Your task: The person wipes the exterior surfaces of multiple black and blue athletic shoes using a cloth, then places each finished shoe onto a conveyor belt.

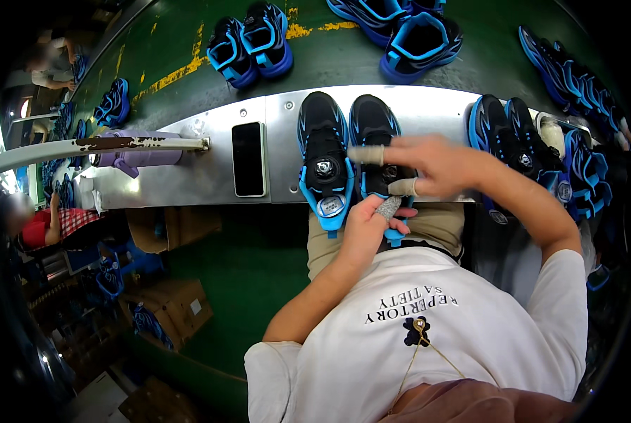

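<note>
A pair of black sneakers with bright blue trim and round lacing dials lies on the metal ledge, toes pointing away from me. The left sneaker [323, 158] rests untouched. At the heel of the right sneaker [373, 121], my left hand [372, 222] is closed on the collar, a grey wrap on one digit. Over that sneaker's dial hovers my right hand [432, 166], slightly blurred, with pale finger covers on a stretched finger and the thumb, which are apart. It partly hides the sneaker's middle; whether it touches the shoe I cannot tell.
A black-screened phone [249, 158] and a lavender bottle [146, 149] are on the metal ledge [284, 120], with a chipped white bar [62, 149] across the bottle. More sneakers [495, 134] stand at right. Beyond, the green belt [181, 49] carries several pairs. Cardboard boxes [171, 310] sit lower left.
</note>
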The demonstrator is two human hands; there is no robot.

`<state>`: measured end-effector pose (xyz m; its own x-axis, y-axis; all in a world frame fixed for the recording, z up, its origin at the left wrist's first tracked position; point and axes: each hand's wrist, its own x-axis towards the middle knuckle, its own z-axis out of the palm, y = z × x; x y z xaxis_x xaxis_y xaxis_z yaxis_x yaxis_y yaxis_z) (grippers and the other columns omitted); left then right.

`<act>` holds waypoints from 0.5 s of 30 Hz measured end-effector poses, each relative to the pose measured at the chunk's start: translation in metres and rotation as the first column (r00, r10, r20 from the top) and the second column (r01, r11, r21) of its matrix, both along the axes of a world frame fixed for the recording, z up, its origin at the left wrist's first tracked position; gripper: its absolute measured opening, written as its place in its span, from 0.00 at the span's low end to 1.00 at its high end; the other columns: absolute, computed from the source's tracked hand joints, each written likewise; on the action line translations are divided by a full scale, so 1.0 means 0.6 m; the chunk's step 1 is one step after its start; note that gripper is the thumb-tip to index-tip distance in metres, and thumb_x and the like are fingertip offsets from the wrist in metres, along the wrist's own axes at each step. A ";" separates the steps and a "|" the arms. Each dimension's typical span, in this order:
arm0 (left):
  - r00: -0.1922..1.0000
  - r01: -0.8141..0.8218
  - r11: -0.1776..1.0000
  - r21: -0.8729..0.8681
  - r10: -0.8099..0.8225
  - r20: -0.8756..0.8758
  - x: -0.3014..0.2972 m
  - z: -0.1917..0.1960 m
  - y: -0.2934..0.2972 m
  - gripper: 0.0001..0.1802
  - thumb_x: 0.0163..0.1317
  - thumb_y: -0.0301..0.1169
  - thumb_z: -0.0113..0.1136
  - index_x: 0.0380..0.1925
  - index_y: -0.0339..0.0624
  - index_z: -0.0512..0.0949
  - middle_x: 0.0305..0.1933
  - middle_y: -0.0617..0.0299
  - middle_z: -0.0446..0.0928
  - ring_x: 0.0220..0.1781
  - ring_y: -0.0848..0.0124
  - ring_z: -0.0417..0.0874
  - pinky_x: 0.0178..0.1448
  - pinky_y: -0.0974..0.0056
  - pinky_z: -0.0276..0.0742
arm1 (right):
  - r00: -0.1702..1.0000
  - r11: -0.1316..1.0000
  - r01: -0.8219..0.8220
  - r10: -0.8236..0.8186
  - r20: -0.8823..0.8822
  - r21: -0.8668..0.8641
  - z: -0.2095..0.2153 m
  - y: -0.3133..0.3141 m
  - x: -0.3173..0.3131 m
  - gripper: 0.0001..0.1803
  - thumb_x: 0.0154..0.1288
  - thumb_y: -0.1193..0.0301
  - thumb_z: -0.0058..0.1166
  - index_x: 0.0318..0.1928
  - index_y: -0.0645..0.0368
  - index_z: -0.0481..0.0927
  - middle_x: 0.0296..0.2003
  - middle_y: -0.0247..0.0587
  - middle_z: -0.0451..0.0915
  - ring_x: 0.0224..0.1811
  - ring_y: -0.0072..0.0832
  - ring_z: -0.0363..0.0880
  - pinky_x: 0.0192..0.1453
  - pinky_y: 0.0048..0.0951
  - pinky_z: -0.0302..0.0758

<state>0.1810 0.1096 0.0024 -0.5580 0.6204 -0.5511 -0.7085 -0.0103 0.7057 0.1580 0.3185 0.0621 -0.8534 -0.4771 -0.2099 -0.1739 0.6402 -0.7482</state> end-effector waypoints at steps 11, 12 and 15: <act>0.997 0.031 0.999 -0.005 -0.031 0.070 -0.004 0.004 0.007 0.14 0.69 0.24 0.44 0.49 0.29 0.75 0.45 0.43 0.81 0.34 0.66 0.84 0.43 0.65 0.80 | 0.996 0.997 -0.030 0.025 -0.086 -0.064 -0.025 -0.003 -0.020 0.37 0.59 0.67 0.55 0.70 0.31 0.63 0.29 0.42 0.72 0.33 0.41 0.75 0.36 0.40 0.73; 0.997 0.031 0.999 -0.006 -0.030 0.074 -0.002 0.002 0.009 0.14 0.69 0.24 0.44 0.49 0.29 0.75 0.45 0.43 0.81 0.34 0.66 0.84 0.43 0.65 0.80 | 0.984 0.995 -0.095 0.090 -0.152 -0.022 -0.029 -0.005 -0.019 0.37 0.59 0.65 0.57 0.70 0.31 0.64 0.29 0.42 0.73 0.32 0.41 0.76 0.36 0.40 0.73; 0.999 0.004 1.000 -0.016 -0.003 0.051 0.001 -0.002 0.013 0.15 0.64 0.21 0.41 0.46 0.29 0.75 0.44 0.46 0.82 0.31 0.68 0.84 0.40 0.66 0.80 | 0.968 0.987 -0.122 0.142 -0.208 0.109 -0.046 -0.016 -0.013 0.37 0.59 0.63 0.58 0.70 0.31 0.64 0.29 0.42 0.74 0.33 0.41 0.77 0.35 0.40 0.73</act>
<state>0.1816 0.1172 0.0015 -0.5267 0.6130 -0.5889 -0.7435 0.0036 0.6687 0.1501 0.3090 0.0346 -0.8141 -0.5754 -0.0788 -0.4112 0.6669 -0.6214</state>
